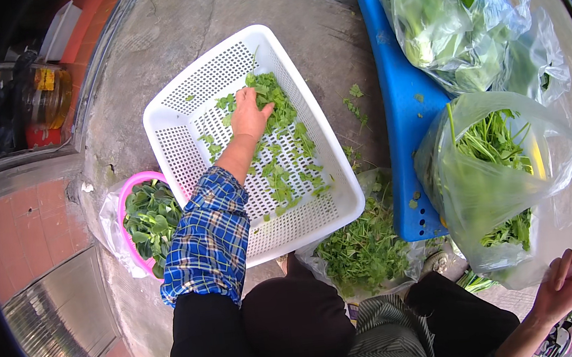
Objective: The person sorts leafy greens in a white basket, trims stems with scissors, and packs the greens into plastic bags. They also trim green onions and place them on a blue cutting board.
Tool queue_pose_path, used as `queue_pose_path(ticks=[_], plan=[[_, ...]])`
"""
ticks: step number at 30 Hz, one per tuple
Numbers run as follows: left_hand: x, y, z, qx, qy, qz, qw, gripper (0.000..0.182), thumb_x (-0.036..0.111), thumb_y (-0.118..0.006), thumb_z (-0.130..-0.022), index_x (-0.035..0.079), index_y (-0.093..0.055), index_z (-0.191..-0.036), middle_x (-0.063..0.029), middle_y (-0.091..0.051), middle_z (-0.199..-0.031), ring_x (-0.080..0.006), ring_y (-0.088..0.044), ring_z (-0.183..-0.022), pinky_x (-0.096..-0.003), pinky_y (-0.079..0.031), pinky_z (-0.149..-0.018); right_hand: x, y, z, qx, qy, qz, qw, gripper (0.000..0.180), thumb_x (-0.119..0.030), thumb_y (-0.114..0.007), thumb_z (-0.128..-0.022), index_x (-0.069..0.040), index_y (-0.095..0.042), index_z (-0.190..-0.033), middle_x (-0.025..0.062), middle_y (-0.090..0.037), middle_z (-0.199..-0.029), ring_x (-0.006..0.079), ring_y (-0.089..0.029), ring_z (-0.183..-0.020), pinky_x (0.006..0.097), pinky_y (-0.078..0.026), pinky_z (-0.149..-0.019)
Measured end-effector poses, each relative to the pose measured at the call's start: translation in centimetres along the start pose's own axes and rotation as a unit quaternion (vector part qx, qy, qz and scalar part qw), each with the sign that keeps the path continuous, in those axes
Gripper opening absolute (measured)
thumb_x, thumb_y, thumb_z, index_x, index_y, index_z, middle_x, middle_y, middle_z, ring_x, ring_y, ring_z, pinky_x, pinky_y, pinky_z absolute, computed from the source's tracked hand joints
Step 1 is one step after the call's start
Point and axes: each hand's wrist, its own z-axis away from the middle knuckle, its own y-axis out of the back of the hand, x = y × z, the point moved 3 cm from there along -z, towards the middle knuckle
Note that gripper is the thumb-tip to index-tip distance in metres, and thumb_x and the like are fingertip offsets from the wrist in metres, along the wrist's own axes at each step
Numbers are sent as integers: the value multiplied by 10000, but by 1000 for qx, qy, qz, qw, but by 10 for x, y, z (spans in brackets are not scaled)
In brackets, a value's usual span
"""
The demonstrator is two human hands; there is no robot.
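Observation:
A white perforated plastic basket [302, 80] rests tilted before me, with loose coriander sprigs [278, 179] scattered over its bottom. My left hand [249, 113], below a blue plaid oversleeve, reaches into it; its fingers and thumb close around a leafy coriander bunch [277, 98] near the far side. At the lower right, my right hand [568, 274] is raised with its fingers spread and nothing seen in it. It is nearest an open clear plastic bag [483, 210] of leafy green stems; whether it touches the film cannot be told.
A pink basin [128, 195] of dark green leaves stands left of the basket. Below the basket lies a plastic sheet heaped with coriander [366, 248]. At right, a blue plastic stool or table [406, 129] bears bagged greens [438, 32]. Sprigs [357, 105] litter the concrete floor [300, 15].

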Motion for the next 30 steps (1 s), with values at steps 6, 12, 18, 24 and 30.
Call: queue_pose_path(ticks=[6, 12, 18, 24, 30], plan=[[15, -9, -40, -121, 13, -147, 982, 771, 417, -808, -722, 155, -454, -1355, -127, -360, -1448, -317, -588, -1150, -439, -506, -922, 4, -6, -4, -21, -6, 37, 999, 580, -251, -347, -1048, -79, -114, -1550, 105, -668, -1061, 19, -318, -432, 140, -259, -373], [17, -30, 9, -147, 33, -97, 984, 554, 369, -740, -789, 103, -574, -1246, -198, -629, -1068, -350, -634, -1023, -425, -505, -897, 7, 1, -4, -8, -12, 60, 998, 569, -233, -350, -1046, -90, -127, -1551, 88, -651, -1087, 21, -299, -440, 142, -253, -371], [-33, -15, 80, -145, 208, 50, 966, 667, 395, -687, -837, 78, -458, -1377, -224, -656, -1131, -357, -633, -1056, -425, -503, -901, 7, 5, -4, -53, -26, 4, 998, 576, -179, -360, -1050, -85, -95, -1553, 80, -567, -1053, 33, -287, -474, 164, -248, -380], [-77, 39, 11, -76, 216, -177, 957, 970, 594, -711, -762, 228, -241, -1528, -161, -209, -1564, -353, -471, -1277, -469, -480, -961, 9, 5, -3, -49, -34, 32, 998, 570, -241, -346, -1052, -106, -112, -1554, 90, -655, -1088, 23, -303, -435, 144, -262, -376], [-66, 13, 4, -75, 191, -146, 968, 932, 638, -732, -719, 236, -371, -1478, -127, -173, -1586, -329, -230, -1442, -524, -292, -1126, 10, 6, 0, -49, -30, 48, 997, 568, -262, -334, -1051, -100, -122, -1553, 98, -673, -1103, 18, -322, -418, 140, -280, -366]])
